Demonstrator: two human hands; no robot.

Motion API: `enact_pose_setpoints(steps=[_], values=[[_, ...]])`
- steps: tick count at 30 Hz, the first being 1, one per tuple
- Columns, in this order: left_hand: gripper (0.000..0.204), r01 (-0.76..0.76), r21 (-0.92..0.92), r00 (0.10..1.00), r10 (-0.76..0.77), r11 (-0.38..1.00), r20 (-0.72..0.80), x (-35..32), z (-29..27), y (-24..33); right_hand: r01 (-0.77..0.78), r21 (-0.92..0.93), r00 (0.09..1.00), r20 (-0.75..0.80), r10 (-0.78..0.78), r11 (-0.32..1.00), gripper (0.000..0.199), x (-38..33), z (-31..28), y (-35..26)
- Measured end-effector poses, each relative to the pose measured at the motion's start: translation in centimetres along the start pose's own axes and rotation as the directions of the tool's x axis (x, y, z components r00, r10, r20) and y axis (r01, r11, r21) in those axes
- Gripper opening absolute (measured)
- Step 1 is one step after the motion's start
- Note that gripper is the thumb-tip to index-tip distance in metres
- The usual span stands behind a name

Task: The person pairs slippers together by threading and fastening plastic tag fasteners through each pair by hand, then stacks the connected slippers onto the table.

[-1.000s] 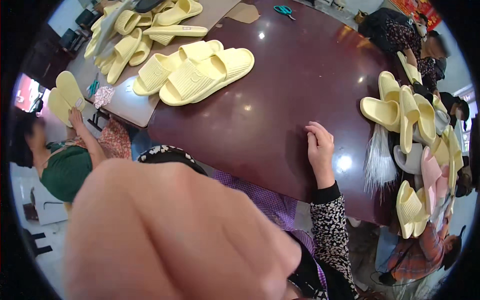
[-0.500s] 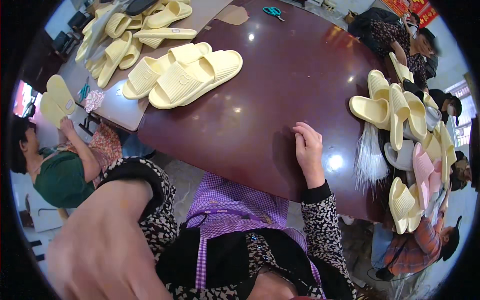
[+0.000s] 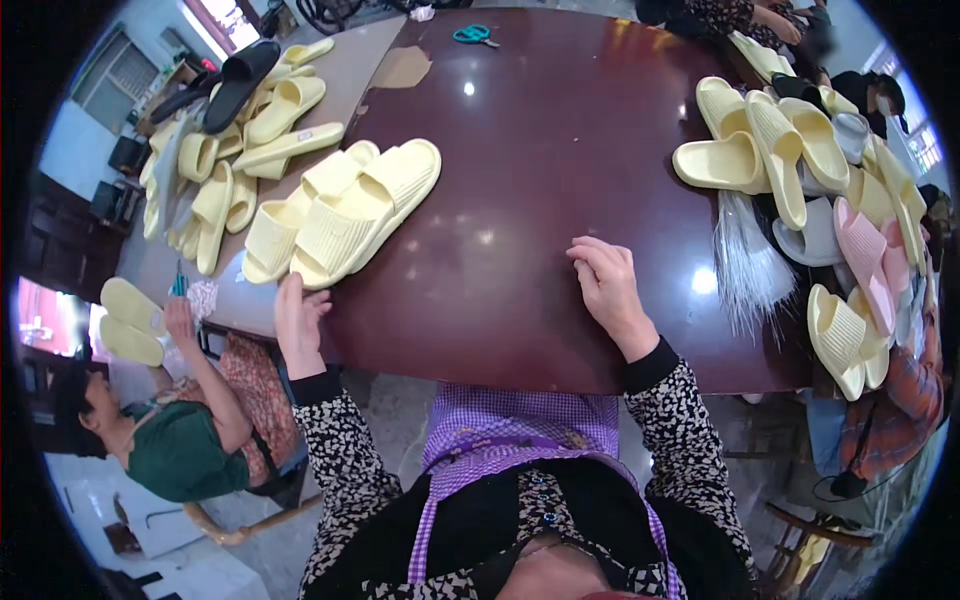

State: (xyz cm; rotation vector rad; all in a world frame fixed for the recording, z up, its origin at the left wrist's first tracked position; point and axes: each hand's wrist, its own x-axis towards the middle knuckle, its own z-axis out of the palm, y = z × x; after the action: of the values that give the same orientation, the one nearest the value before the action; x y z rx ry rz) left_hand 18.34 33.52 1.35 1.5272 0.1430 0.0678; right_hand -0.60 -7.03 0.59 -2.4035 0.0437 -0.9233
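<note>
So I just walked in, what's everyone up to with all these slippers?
The person's left hand is at the near end of some yellow slippers on the dark red table; contact is hard to judge. The right hand, loosely curled, shows nothing in it. A co-worker in green on the left holds yellow slippers too. More slippers lie piled on the right.

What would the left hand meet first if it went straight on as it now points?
Probably the left hand would meet the nearest yellow slipper, right at its fingertips; whether they touch is unclear.
</note>
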Motion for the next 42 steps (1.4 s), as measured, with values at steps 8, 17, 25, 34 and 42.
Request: enact_pose_setpoints(steps=[8, 17, 25, 34, 42], values=[[0.032, 0.238, -0.290, 0.971, -0.220, 0.927, 0.095, 2.7, 2.8, -2.8, 0.021, -0.002, 0.998, -0.051, -0.021, 1.000, 0.014, -0.1, 0.0, 0.0], [0.035, 0.376, -0.372, 0.877, -0.196, 0.849, 0.439, -4.1, 12.5, 0.2, -0.387, 0.633, 0.866, 0.001, 0.499, 0.671, 0.029, 0.9, 0.1, 1.4], [0.032, 0.334, -0.295, 0.745, -0.059, 0.895, 0.665, -9.4, 17.4, 0.3, -0.206, 0.967, 0.698, 0.039, 0.715, 0.148, 0.035, 1.4, -2.3, 3.7], [0.030, 0.355, -0.249, 0.770, -0.131, 0.901, 0.624, -10.3, 15.7, -0.1, -0.266, 0.962, 0.655, 0.130, 0.744, 0.066, 0.033, 1.3, -2.3, 3.5], [0.031, 0.307, -0.324, 0.783, -0.044, 0.895, 0.621, -10.0, 13.9, 0.7, -0.182, 0.977, 0.601, 0.019, 0.799, 0.113, 0.031, 1.4, -3.6, 3.7]])
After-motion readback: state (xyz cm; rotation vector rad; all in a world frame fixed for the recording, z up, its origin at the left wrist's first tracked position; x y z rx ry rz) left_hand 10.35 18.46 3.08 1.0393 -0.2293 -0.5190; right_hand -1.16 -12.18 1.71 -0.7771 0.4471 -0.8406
